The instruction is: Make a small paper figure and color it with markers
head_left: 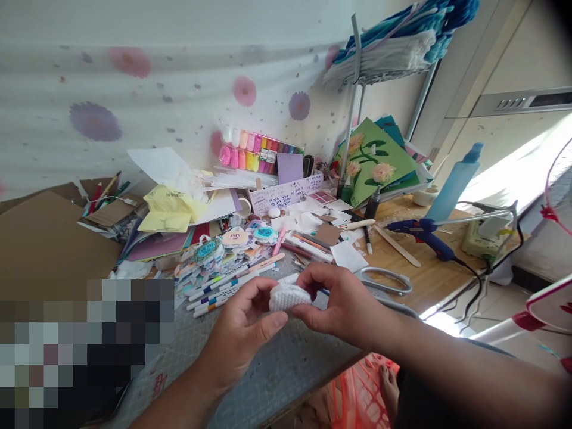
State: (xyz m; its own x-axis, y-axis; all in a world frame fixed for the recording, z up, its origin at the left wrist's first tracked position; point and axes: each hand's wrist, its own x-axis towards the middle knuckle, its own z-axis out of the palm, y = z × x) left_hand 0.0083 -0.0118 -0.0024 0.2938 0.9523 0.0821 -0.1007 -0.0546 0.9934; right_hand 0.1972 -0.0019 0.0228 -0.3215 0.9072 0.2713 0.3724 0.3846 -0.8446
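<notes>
Between my two hands, above the grey cutting mat (268, 363), is a small white crocheted piece (288, 297) with a bumpy stitched surface. My left hand (245, 325) grips its left end between thumb and fingers. On the other end, the thumb and bent fingers of my right hand (337, 304) are closed. The piece's underside and far side are hidden. Just beyond my hands lie several marker pens (232, 283) and a pile of small decorated paper cutouts (208, 253). Grey-handled scissors (386, 280) rest to the right of my right hand.
A blue glue gun (424, 235) with its cable lies on the right, near a blue spray bottle (456, 185). Cardboard (53, 238) stands at left. Paint pots (250, 149) sit at the back. A rack (353, 113) holds blue and white stems.
</notes>
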